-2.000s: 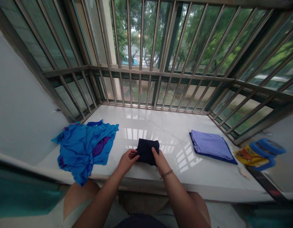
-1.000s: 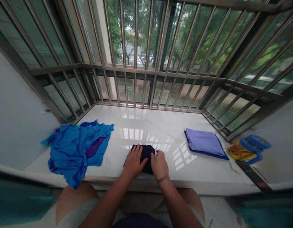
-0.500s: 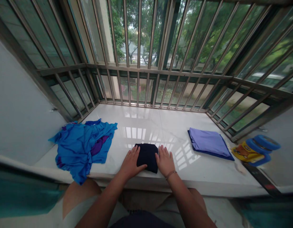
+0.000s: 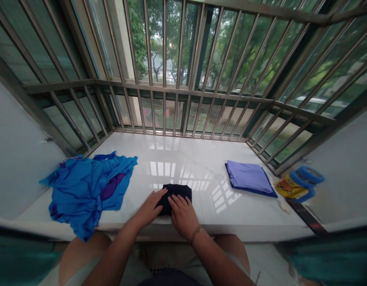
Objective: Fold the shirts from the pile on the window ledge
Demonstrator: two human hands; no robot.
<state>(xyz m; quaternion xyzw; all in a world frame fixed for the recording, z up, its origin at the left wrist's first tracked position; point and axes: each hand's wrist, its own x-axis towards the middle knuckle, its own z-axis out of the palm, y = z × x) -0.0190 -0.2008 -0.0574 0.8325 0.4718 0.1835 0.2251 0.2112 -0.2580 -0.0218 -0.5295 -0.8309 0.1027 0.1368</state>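
Observation:
A dark navy folded garment point(image 4: 185, 192) lies near the front edge of the white sill, in the middle of the head view. My left hand point(image 4: 150, 207) rests at its left side, fingers stretched over that edge. Flat on top of the cloth, fingers spread, lies my right hand point(image 4: 183, 214), with a bracelet at the wrist. The right hand covers the front right part of the garment. To the left spreads a crumpled heap of blue clothes point(image 4: 79, 186) with a purple piece point(image 4: 112, 187) in it. Farther right sits a folded lavender garment point(image 4: 249, 176) on a navy one.
The glossy white sill point(image 4: 201, 159) ends at metal window bars point(image 4: 168, 95) along the back. A yellow and blue container point(image 4: 293, 184) stands at the far right by the wall, near a dark strip point(image 4: 308, 218). Part of the blue heap hangs over the front edge.
My right hand has moved left from the garment's right side onto its top. My left hand stays at the left edge. The whole view has shifted slightly.

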